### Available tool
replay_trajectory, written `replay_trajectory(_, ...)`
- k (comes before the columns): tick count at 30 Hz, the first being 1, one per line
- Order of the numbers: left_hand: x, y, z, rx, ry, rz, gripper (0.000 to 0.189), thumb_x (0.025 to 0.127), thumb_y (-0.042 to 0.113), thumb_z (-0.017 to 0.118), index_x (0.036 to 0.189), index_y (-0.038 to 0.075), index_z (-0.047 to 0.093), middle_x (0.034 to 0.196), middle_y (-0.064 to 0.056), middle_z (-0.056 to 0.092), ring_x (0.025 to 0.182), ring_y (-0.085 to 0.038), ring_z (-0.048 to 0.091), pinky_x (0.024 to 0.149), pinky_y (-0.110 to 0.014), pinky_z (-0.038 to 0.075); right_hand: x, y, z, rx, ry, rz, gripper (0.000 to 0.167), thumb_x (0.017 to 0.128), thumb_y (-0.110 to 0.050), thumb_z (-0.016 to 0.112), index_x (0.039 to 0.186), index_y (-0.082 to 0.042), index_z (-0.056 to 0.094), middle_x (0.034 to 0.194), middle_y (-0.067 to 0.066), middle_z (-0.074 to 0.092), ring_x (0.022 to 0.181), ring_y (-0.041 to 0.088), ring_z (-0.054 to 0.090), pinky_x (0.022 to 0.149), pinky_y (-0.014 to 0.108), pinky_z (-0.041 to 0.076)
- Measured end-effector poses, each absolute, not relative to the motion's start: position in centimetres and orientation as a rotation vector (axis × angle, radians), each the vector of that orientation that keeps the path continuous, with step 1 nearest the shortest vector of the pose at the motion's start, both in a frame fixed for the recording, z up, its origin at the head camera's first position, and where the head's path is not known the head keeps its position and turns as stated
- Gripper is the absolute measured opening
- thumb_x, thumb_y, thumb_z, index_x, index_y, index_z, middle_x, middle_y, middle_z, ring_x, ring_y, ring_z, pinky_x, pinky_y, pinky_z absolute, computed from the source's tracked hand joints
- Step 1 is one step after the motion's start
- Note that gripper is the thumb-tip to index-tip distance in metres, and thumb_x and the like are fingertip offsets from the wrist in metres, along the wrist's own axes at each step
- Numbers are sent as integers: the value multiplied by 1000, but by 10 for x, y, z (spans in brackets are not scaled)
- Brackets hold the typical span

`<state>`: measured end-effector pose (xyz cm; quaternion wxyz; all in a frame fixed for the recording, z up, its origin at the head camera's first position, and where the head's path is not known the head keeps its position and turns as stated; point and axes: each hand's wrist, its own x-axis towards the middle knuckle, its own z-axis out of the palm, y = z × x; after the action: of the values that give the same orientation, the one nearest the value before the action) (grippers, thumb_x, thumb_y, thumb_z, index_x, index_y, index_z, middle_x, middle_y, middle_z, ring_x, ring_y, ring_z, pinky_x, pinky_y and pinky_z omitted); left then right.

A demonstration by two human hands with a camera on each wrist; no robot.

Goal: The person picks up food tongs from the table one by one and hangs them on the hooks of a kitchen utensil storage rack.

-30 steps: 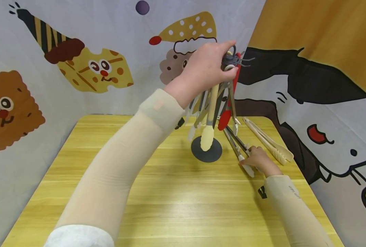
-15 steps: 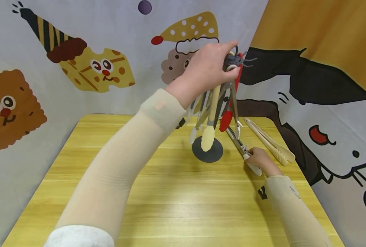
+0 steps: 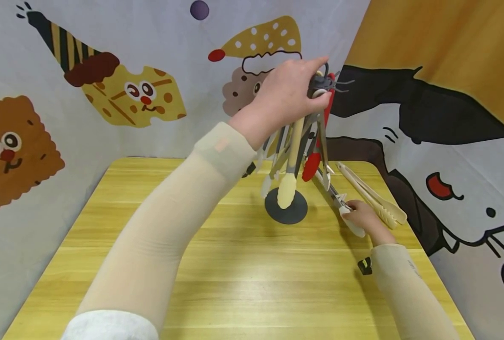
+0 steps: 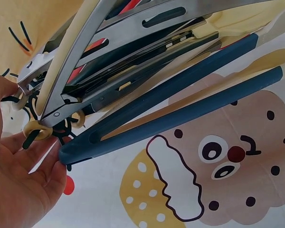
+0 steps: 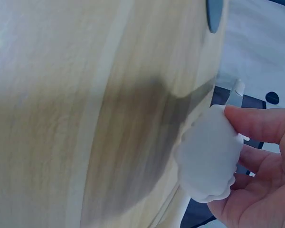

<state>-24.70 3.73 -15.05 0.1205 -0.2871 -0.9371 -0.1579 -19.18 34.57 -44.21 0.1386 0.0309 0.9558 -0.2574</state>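
At the top of a dark rotating hook stand (image 3: 323,83), my left hand (image 3: 279,97) holds the hub, with thumb and fingers around it. Several tongs hang there, among them cream-tipped tongs (image 3: 286,191), red tongs (image 3: 311,166) and dark blue tongs (image 4: 175,118) seen in the left wrist view. Right of the stand, my right hand (image 3: 364,217) pinches metal tongs with white tips (image 3: 354,228) near the tip end. Their arms are pressed together, and the far end is hidden behind the hanging tongs. In the right wrist view, the scalloped white tip (image 5: 210,154) is close to the thumb and fingers.
Beige tongs (image 3: 373,196) lie on the wooden table (image 3: 235,283) near its right edge. The stand's round dark base (image 3: 296,215) rests at the table's back middle. A small black object (image 3: 365,266) is beside the right sleeve. Cartoon-printed cloth (image 3: 158,38) hangs behind.
The white-tipped tongs went from spread to squeezed together in my right hand. That hand then shifted slightly right with them. My left hand stays at the stand's top.
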Motion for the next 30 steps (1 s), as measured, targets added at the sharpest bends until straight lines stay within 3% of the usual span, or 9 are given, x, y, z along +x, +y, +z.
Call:
replay_trajectory(13, -247, 37, -151, -847, -2729, -485, 66, 92, 48, 46, 150, 27, 26, 137, 6, 51, 120, -9, 47, 93, -21, 43, -181, 342, -426, 246, 2685, -1136, 55, 95, -20, 57, 141, 4, 38, 136, 31, 42, 115, 43, 48, 81, 42, 49)
replay_trajectory(19, -246, 37, -150, -839, -2736, -484, 65, 92, 48, 46, 150, 28, 25, 136, 5, 51, 121, -10, 47, 93, -22, 43, -179, 337, -417, 224, 2749, -1297, 56, 95, -15, 55, 144, 2, 34, 139, 28, 39, 115, 41, 47, 73, 28, 49)
replay_trajectory(25, -245, 37, -151, -831, -2736, -474, 65, 92, 48, 46, 150, 27, 25, 137, 5, 51, 122, -10, 46, 95, -21, 43, -181, 332, -409, 223, 2840, -1415, 51, 94, -14, 57, 141, -1, 42, 133, 27, 45, 115, 38, 48, 65, 11, 43)
replay_trajectory(30, -245, 37, -151, -828, -2741, -472, 66, 92, 49, 46, 151, 29, 25, 137, 5, 51, 123, -11, 45, 95, -22, 43, -180, 326, -402, 287, 2879, -1478, 52, 94, -20, 58, 141, -5, 43, 133, 21, 48, 116, 29, 48, 75, 14, 46)
